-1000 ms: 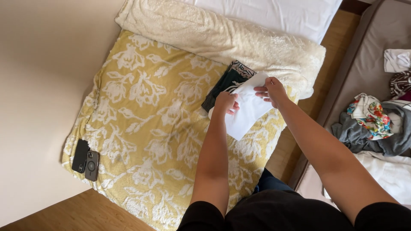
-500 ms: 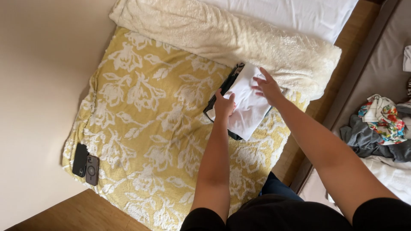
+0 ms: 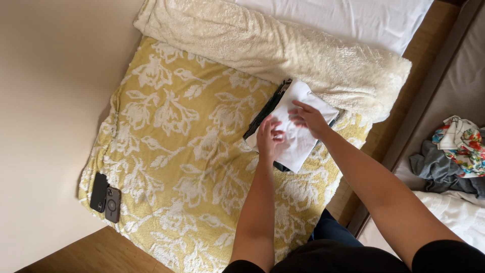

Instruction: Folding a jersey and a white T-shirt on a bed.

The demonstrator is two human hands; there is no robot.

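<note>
White folded cloth point(image 3: 298, 136) lies flat under both hands' fingers point(image 3: 302, 108) — pressed.

Both arms reach forward, hands side by side.
Left hand point(image 3: 269, 137) lies flat, fingers spread; right hand point(image 3: 309, 118) palm down, fingers seemingly extended, forearms bare.

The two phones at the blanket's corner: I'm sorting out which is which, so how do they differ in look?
The black phone is plain, dark and nearer the wall; the grey phone beside it is lighter, shows a camera patch and a ring on its back, and lies slightly lower. Both lie flat, touching side by side, on the yellow floral blanket, far from the hands.
</note>
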